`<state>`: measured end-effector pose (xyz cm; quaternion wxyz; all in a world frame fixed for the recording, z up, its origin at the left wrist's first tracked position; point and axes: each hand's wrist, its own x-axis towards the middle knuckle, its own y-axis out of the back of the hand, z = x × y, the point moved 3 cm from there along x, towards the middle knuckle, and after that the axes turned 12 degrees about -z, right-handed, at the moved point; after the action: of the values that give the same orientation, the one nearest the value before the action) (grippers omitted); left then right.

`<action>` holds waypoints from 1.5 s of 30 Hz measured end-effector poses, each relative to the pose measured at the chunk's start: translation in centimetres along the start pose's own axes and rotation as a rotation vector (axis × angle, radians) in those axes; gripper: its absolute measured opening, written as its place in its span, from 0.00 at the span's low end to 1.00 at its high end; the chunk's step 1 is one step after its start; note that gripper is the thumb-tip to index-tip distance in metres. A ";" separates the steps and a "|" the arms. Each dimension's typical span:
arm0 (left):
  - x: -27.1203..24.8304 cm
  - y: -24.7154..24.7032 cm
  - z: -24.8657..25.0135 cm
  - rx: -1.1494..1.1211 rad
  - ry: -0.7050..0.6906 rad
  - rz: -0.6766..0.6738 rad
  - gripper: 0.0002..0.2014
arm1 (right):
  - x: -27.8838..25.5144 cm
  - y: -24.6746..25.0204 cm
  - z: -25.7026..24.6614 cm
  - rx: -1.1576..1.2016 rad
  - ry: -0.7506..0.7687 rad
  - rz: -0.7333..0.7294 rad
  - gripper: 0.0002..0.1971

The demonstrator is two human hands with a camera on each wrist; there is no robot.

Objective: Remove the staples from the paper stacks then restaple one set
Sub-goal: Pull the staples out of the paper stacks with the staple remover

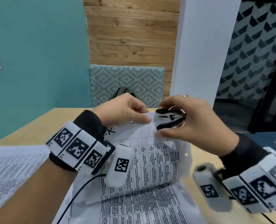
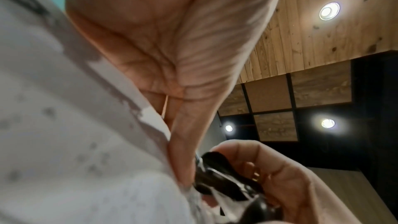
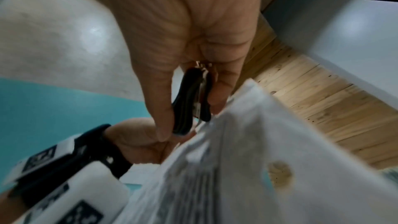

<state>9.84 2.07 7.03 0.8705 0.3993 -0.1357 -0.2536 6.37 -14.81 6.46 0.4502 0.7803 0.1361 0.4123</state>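
Observation:
A printed paper stack with tables of text is lifted off the table, its top corner raised. My left hand pinches that top edge between thumb and fingers. My right hand grips a black and metal staple remover between thumb and fingers, its jaws at the stack's top corner. The right wrist view shows the staple remover squeezed nearly closed against the paper. The staple itself is hidden. The remover also appears low in the left wrist view, blurred.
Another printed paper stack lies flat at the left on the light wooden table. More printed sheets lie under the lifted stack. A patterned chair back stands beyond the table's far edge.

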 end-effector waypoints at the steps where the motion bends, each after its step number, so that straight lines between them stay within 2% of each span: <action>1: -0.1 -0.1 0.0 -0.021 -0.013 -0.005 0.11 | 0.3 -0.6 0.0 -0.036 0.007 0.001 0.26; 5: -0.4 0.0 -0.5 -0.081 -0.037 -0.035 0.13 | 0.3 -1.2 -0.1 -0.076 0.017 0.061 0.22; 9: -0.4 -0.2 -0.8 -0.181 -0.061 -0.111 0.13 | -0.1 -1.2 -0.8 -0.234 0.006 0.122 0.22; 12: -0.2 -0.4 -0.9 -0.219 -0.077 -0.122 0.12 | -0.2 -1.1 -0.6 -0.207 0.030 0.109 0.22; 16: -0.2 -0.6 -1.1 -0.246 -0.072 -0.133 0.17 | -0.2 -1.2 -0.5 -0.164 0.065 0.079 0.22; 22: -0.4 -0.7 -0.8 -0.290 -0.091 -0.135 0.13 | -0.3 -1.0 -0.9 -0.177 0.115 0.063 0.21; 29: -0.5 -0.7 -0.6 -0.271 -0.099 -0.142 0.19 | -0.3 -0.8 -1.3 -0.239 0.158 0.059 0.21; 42: -0.6 -0.8 -0.4 -0.319 -0.089 -0.145 0.14 | -0.5 -0.5 -1.4 -0.226 0.140 0.081 0.21; 45: -0.6 -0.8 -0.4 -0.324 -0.091 -0.149 0.10 | -0.5 -0.5 -1.4 -0.230 0.139 0.085 0.21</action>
<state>9.23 2.18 6.16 0.8953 0.2508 -0.1024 -0.3536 5.04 -14.00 6.21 0.5083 0.6982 0.0854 0.4969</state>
